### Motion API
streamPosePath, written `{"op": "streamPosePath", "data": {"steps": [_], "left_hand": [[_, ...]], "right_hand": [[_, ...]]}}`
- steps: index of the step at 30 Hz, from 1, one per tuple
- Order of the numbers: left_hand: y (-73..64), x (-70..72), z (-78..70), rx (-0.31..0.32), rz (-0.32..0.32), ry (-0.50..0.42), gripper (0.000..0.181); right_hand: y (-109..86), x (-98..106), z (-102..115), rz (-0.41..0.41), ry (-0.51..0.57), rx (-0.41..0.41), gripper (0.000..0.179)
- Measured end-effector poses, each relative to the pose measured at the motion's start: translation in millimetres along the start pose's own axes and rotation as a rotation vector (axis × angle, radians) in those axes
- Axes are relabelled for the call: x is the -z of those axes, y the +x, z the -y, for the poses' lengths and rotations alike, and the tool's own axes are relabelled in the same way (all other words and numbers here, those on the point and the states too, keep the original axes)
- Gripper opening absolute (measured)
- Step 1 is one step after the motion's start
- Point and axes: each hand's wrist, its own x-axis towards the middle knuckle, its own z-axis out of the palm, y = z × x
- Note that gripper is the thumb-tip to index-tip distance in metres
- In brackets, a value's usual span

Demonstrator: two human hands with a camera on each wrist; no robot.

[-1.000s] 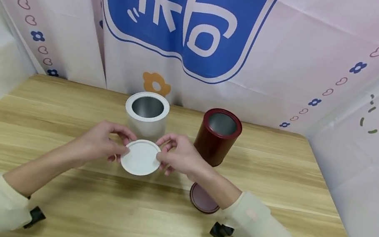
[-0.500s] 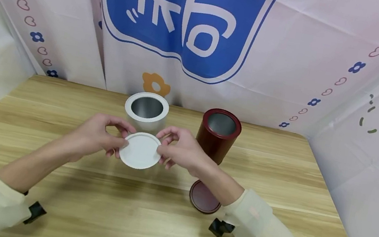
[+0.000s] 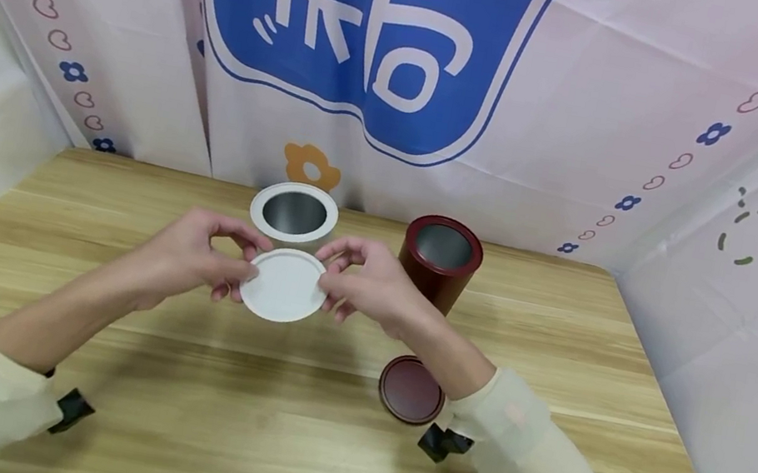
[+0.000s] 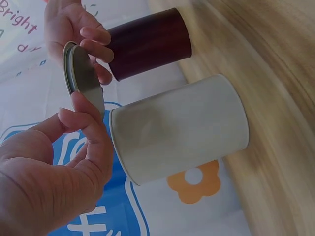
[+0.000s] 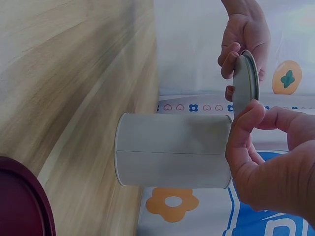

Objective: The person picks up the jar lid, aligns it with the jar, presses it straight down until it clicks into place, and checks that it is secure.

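A round white lid (image 3: 284,286) is held level by both hands, raised in front of the open white can (image 3: 291,236). My left hand (image 3: 201,252) pinches its left edge between thumb and fingers, and my right hand (image 3: 366,285) pinches the right edge the same way. In the left wrist view the lid (image 4: 82,73) shows a stepped rim and sits about as high as the top of the white can (image 4: 179,129). To the right stands an open dark red can (image 3: 440,268), its lower part behind the right hand.
A dark red lid (image 3: 411,390) lies on the wooden table (image 3: 238,431) below the right forearm. Behind the cans hangs a printed cloth (image 3: 560,116), with white cloth walls at both sides. A black wrist mount (image 3: 445,443) sits under the right sleeve.
Both hands have carried the white lid up and away from the body, nearer the white can's mouth. The cans and the red lid have stayed put.
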Motion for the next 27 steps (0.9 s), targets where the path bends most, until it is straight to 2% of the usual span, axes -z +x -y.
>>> {"op": "streamPosePath", "data": {"steps": [16,27], "left_hand": [[4.6,9.3,-10.4,-0.034,-0.024,0.01,0.037],[17.9,15.1,-13.4,-0.017,-0.038,0.016,0.037]], "right_hand": [[6.7,3,11,-0.024,-0.007,0.016,0.03],[16.3,8,15,-0.054,-0.036,0.046,0.03]]}}
